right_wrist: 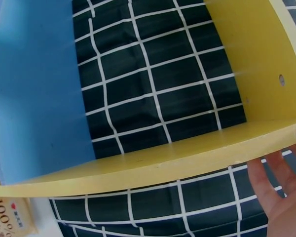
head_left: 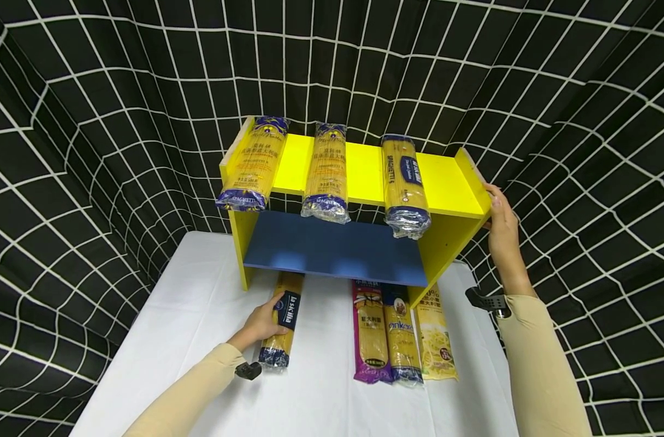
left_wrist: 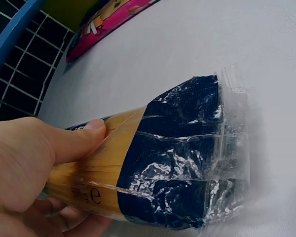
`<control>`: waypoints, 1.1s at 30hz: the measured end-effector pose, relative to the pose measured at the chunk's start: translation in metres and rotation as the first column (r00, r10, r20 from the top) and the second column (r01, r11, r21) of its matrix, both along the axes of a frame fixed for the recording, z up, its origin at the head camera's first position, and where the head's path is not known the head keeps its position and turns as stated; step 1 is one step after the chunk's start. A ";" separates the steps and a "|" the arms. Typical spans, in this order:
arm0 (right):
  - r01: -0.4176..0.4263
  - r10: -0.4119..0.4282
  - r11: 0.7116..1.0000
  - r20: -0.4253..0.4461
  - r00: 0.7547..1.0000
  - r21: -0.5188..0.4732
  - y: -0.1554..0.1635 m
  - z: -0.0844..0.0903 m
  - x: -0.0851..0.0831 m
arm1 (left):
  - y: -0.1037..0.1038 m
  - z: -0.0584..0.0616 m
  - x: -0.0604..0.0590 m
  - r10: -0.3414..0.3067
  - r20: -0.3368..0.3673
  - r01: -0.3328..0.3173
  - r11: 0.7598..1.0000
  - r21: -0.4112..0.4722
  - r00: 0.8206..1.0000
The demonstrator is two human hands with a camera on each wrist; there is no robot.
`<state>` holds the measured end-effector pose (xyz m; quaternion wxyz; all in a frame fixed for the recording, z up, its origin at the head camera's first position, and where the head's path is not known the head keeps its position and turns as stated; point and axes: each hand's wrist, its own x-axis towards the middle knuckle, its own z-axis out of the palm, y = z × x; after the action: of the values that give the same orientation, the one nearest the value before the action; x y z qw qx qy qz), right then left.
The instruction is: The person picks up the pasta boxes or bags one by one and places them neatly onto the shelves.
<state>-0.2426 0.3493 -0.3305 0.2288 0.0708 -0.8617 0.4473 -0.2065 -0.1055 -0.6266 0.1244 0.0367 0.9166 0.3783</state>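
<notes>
Shelf [head_left: 365, 176] in yellow wood stands on the white table [head_left: 201, 291], with a yellow top board and a blue middle board [head_left: 332, 249]; it is the biggest thing here, flat-sided and hard, with smooth painted faces. The right hand [head_left: 501, 227] lies against its right side panel with fingers straight, flat on the wood, probably to keep the shelf steady; the right wrist view shows only the fingertips beside the yellow edge.

Three spaghetti packs [head_left: 328, 173] lie on the top board, well apart, their near ends hanging over the front edge. Three more packs [head_left: 400, 334] lie side by side on the table, touching, half under the blue board: one purple, one yellow-blue, one pale yellow.

The la sicilia pack [head_left: 281, 331] lies on the table below the left part of the shelf, its far end under the blue board. The left hand [head_left: 262, 325] grips it around the middle, thumb on top, likely because the long narrow bundle balances best there. Its film is glossy and wrinkled, dark blue at the end [left_wrist: 182, 163].
</notes>
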 end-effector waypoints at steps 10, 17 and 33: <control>-0.002 0.002 1.000 0.006 1.000 -0.001 0.001 -0.003 0.001 | 0.001 0.008 -0.001 -0.032 0.034 0.027 0.993 0.115 0.999; 0.005 -0.005 1.000 0.005 1.000 -0.004 0.001 -0.001 0.001 | -0.003 0.002 -0.004 -0.049 0.059 0.038 0.985 0.167 0.997; 0.017 -0.018 1.000 0.028 0.999 0.008 -0.001 0.000 0.003 | -0.018 -0.002 0.004 -0.226 0.100 0.189 0.938 0.290 0.969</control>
<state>-0.2401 0.3484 -0.3301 0.2204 0.0579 -0.8671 0.4430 -0.2022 -0.1235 -0.6288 0.2176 0.1255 0.8350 0.4896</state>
